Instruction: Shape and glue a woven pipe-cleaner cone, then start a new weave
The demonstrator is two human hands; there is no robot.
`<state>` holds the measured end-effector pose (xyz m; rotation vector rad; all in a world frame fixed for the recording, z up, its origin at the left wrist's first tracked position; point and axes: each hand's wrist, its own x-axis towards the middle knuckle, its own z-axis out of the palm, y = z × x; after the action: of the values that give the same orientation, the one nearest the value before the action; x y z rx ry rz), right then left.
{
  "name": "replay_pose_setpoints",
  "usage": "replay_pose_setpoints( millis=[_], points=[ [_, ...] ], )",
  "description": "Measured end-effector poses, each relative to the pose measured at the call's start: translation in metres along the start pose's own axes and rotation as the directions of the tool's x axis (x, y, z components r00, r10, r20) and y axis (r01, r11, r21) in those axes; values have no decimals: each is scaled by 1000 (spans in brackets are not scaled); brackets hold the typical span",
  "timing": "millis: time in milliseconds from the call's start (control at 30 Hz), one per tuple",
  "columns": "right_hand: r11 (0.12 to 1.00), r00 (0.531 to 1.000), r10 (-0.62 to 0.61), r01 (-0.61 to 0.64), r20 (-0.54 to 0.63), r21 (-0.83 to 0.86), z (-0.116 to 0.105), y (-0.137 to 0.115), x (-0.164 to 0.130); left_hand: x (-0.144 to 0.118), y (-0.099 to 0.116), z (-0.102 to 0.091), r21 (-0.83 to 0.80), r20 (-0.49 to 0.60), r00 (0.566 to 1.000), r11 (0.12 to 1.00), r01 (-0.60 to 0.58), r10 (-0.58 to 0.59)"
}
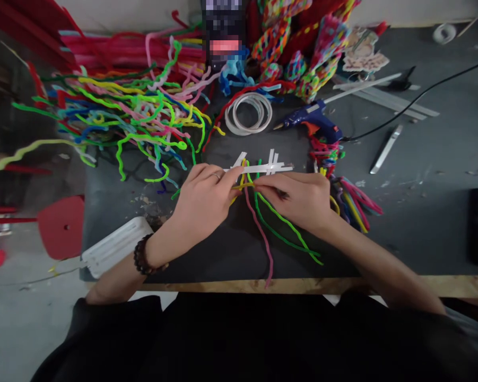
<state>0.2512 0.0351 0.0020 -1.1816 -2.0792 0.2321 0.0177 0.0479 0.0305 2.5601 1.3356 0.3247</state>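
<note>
Both hands meet over the dark table, pinching a yellow pipe cleaner (244, 185) between their fingertips. My left hand (206, 199) is closed on it from the left, with its thumb against a white strip (258, 168). From the other side my right hand (298, 197) grips the same pipe cleaner. Below the strip hang a pink pipe cleaner (260, 224), a dark green pipe cleaner (271, 232) and a bright green pipe cleaner (292, 228), their loose ends spread toward the table's front edge. Short white tape pieces (272, 161) cross the strip's right part.
A tangled heap of pipe cleaners (135, 116) covers the back left. Tape rolls (250, 112) and a blue glue gun (314, 121) with a black cord (414, 101) lie behind the hands. A cutter knife (387, 149) is at right, a white tray (117, 245) at left.
</note>
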Motion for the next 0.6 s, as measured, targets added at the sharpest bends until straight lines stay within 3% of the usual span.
replay_pose_setpoints(
  millis=[133, 200, 333, 433, 500, 600],
  points=[
    [997, 1000, 3, -5, 20, 82, -1, -6, 0, -1, 4, 3, -300, 104, 994, 952, 59, -29],
    [988, 999, 19, -26, 51, 151, -4, -8, 1, -1, 3, 2, -335, 78, 996, 940, 57, -33],
    [992, 999, -12, 6, 47, 127, -4, -8, 1, -2, 0, 1, -178, 1, 1000, 984, 3, -3],
    [982, 982, -186, 186, 17, -13, 0, -5, -4, -4, 0, 7, -33, 72, 996, 998, -49, 51],
    [953, 954, -294, 297, 56, -63, 2, -3, -6, -6, 2, 12, 20, 139, 987, 996, -89, 86],
    [941, 946, -305, 317, 111, -122, 4, 2, -7, -9, 7, 16, 24, 174, 979, 993, -115, 109]
  ],
)
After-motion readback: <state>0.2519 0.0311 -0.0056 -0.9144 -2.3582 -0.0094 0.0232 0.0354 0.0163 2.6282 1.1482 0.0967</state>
